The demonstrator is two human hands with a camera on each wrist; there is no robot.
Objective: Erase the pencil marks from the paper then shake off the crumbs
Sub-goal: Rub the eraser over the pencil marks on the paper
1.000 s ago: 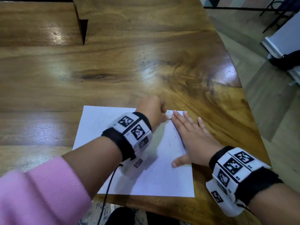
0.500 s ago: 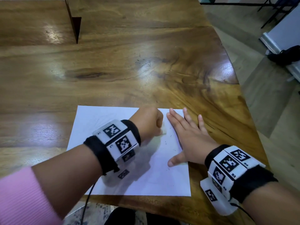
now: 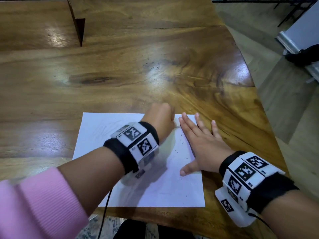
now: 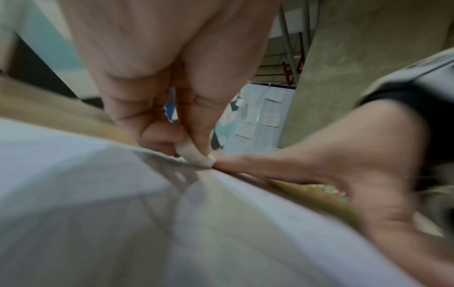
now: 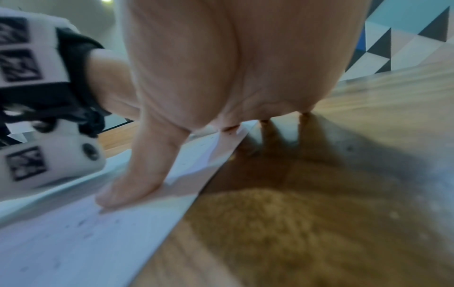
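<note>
Paper (image 3: 120, 135): right hand (image 3: 203, 145) flat, pinning its edge; left hand (image 3: 160, 119) pinching eraser (image 4: 196, 153) beside those fingertips. Advice: short light strokes, sheet held taut.

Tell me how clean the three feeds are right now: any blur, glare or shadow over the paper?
Head view: sharp, glare patches on the table, the left hand's shadow across the paper. Left wrist view: smeared with blur, only the eraser fairly clear. Right wrist view: soft focus, finger shadows from the right hand on the wood.
</note>
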